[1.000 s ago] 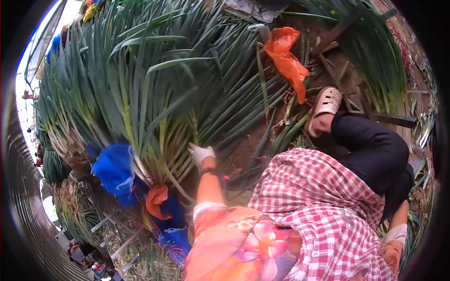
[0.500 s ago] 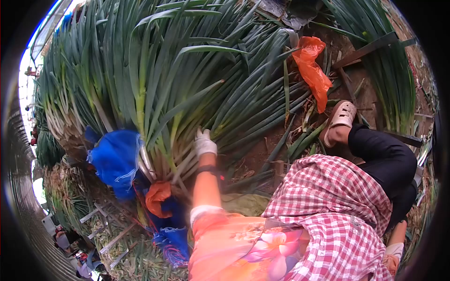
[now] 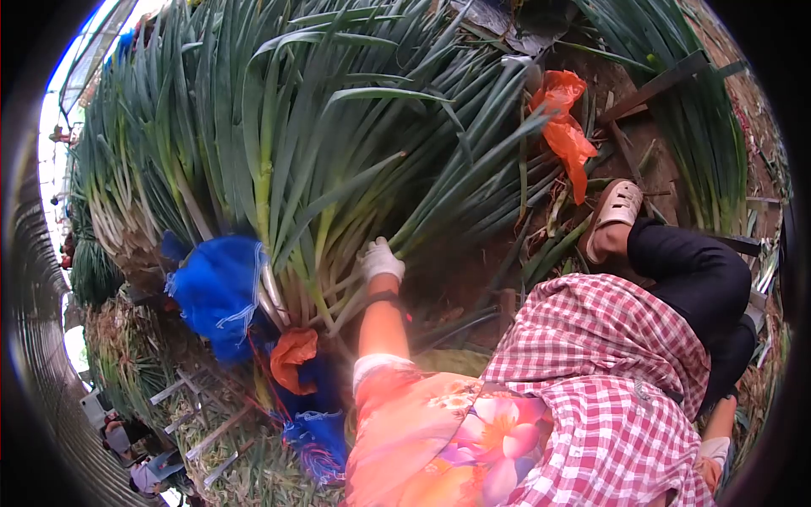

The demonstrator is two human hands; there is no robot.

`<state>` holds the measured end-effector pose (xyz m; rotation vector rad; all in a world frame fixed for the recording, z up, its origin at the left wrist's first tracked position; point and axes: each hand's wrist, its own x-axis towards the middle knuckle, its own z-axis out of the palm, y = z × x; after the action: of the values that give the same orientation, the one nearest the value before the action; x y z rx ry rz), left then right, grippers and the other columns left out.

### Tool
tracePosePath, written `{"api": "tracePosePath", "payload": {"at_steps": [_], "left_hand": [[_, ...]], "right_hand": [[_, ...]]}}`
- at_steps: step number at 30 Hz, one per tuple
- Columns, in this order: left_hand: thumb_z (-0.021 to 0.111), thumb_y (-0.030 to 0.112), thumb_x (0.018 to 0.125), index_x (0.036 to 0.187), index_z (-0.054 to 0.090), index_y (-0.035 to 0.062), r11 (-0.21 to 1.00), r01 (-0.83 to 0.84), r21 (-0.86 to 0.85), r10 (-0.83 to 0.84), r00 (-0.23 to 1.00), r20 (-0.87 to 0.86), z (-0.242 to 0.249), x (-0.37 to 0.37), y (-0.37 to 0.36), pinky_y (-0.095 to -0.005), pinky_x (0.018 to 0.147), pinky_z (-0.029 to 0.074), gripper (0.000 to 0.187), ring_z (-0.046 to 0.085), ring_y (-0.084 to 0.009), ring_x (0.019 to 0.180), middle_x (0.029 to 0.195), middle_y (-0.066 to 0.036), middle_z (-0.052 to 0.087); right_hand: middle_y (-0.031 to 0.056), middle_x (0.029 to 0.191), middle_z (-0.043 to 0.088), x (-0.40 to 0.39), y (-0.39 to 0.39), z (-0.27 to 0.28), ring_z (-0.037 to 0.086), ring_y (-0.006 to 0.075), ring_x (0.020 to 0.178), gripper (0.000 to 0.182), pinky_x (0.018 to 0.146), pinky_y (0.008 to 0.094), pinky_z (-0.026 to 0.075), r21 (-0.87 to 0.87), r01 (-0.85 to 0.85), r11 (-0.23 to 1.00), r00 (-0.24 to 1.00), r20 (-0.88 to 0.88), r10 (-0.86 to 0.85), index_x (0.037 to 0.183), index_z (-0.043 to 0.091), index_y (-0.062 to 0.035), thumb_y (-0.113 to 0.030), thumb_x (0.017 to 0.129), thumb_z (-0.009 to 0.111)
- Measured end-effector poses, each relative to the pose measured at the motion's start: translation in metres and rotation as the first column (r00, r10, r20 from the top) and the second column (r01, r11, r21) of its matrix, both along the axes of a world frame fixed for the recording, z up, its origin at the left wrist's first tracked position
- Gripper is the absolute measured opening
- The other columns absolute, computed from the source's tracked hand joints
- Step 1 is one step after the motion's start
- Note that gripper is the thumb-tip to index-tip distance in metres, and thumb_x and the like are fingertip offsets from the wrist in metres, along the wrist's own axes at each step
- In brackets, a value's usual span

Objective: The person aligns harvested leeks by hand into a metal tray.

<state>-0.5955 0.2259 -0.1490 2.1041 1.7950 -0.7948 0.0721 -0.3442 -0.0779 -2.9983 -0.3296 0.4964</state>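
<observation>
My left hand [image 3: 383, 258], in a white glove, is closed around the pale lower stalks of some long green onions [image 3: 431, 207], whose leaves fan toward the upper right. More upright green onions [image 3: 262, 127] stand packed beside it. At the lower right edge, a bare forearm with a pale cuff appears beside my dark trouser leg; the fingers of my right hand are hidden there.
Blue mesh [image 3: 215, 291] and an orange strip [image 3: 293, 359] lie left of my arm. An orange plastic bag [image 3: 564, 131] is at the upper right, near my shoe [image 3: 619, 204] and a wooden bar [image 3: 663, 87]. People [image 3: 152, 473] are at the lower left.
My left hand appears slightly farther right in the view, and the view itself has shifted a little. The onion leaves right of the hand have moved upward and are partly blurred.
</observation>
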Motion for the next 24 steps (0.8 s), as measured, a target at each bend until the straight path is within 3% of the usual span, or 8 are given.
{"api": "tracePosePath", "payload": {"at_steps": [7,14,16,17,18,20,22,24], "left_hand": [[0.067,0.017,0.066,0.109,0.046,0.0088,0.992,0.123,-0.015,-0.120,0.985,0.122,0.038,-0.020,-0.016,-0.0409,0.093,0.040,0.048,0.055,-0.0314,0.102,0.106,-0.017,0.057],[0.069,0.023,0.063,0.102,0.050,0.0061,0.982,-0.091,0.164,-0.012,0.843,0.537,0.133,-0.014,-0.018,-0.0434,0.076,0.047,0.047,0.058,-0.0380,0.088,0.091,-0.021,0.062],[0.067,0.020,0.063,0.102,0.051,0.0066,0.974,-0.137,0.182,-0.046,0.662,0.748,0.128,-0.017,-0.006,-0.0423,0.076,0.047,0.045,0.059,-0.0378,0.088,0.090,-0.020,0.062],[0.066,0.016,0.064,0.102,0.052,0.0068,0.949,-0.158,0.272,-0.134,0.579,0.804,0.160,0.008,-0.008,-0.0400,0.074,0.048,0.042,0.059,-0.0368,0.085,0.089,-0.019,0.062],[0.067,0.011,0.064,0.103,0.053,0.0063,0.959,-0.179,0.220,-0.136,0.392,0.910,0.169,0.020,0.002,-0.0356,0.073,0.048,0.042,0.061,-0.0309,0.081,0.089,-0.016,0.062],[0.067,0.006,0.063,0.107,0.053,0.0037,0.994,-0.076,0.073,-0.057,0.198,0.979,0.231,0.062,0.016,-0.0282,0.073,0.048,0.046,0.058,-0.0155,0.081,0.091,-0.006,0.061],[0.064,0.003,0.066,0.104,0.054,-0.0013,0.983,0.082,-0.165,0.172,-0.081,0.982,0.284,0.105,0.028,-0.0278,0.071,0.049,0.039,0.058,-0.0158,0.078,0.089,-0.007,0.060],[0.062,0.009,0.069,0.101,0.056,-0.0033,0.958,0.204,-0.204,0.235,-0.140,0.962,0.323,0.141,0.040,-0.0295,0.073,0.049,0.035,0.058,-0.0176,0.078,0.090,-0.009,0.060]], "right_hand": [[0.0050,0.123,0.051,0.014,-0.028,0.021,0.048,0.0156,0.110,0.050,0.091,0.0290,0.039,0.083,0.041,0.996,0.998,-0.042,-0.038,0.128,0.047,-0.0071,-0.042,0.092,0.042],[0.0036,0.123,0.051,0.031,-0.068,0.080,0.049,0.0140,0.109,0.049,0.090,0.0283,0.039,0.308,0.148,0.940,0.987,-0.110,-0.120,0.128,0.047,-0.0075,-0.041,0.092,0.043],[0.0032,0.123,0.051,0.029,-0.075,0.119,0.049,0.0135,0.109,0.049,0.090,0.0281,0.039,0.443,0.174,0.879,0.983,-0.132,-0.128,0.128,0.047,-0.0076,-0.041,0.092,0.044],[0.0030,0.123,0.051,0.029,-0.078,0.135,0.049,0.0133,0.109,0.049,0.090,0.0280,0.040,0.501,0.186,0.845,0.981,-0.136,-0.136,0.128,0.047,-0.0076,-0.041,0.092,0.044],[0.0028,0.123,0.051,0.025,-0.074,0.152,0.049,0.0131,0.108,0.049,0.089,0.0279,0.040,0.563,0.184,0.806,0.982,-0.138,-0.127,0.128,0.047,-0.0077,-0.040,0.092,0.045],[0.0033,0.122,0.051,0.011,-0.054,0.184,0.051,0.0131,0.106,0.047,0.085,0.0265,0.040,0.702,0.182,0.689,0.982,-0.160,-0.096,0.127,0.047,-0.0072,-0.039,0.093,0.043],[0.0041,0.121,0.052,-0.052,0.031,0.239,0.051,0.0135,0.103,0.047,0.086,0.0270,0.041,0.738,0.065,0.671,0.997,-0.069,-0.021,0.126,0.048,-0.0057,-0.039,0.093,0.044],[0.0049,0.119,0.054,-0.134,0.121,0.283,0.052,0.0139,0.101,0.047,0.086,0.0275,0.041,0.765,-0.069,0.640,0.996,0.018,0.085,0.125,0.048,-0.0043,-0.038,0.092,0.044]]}}
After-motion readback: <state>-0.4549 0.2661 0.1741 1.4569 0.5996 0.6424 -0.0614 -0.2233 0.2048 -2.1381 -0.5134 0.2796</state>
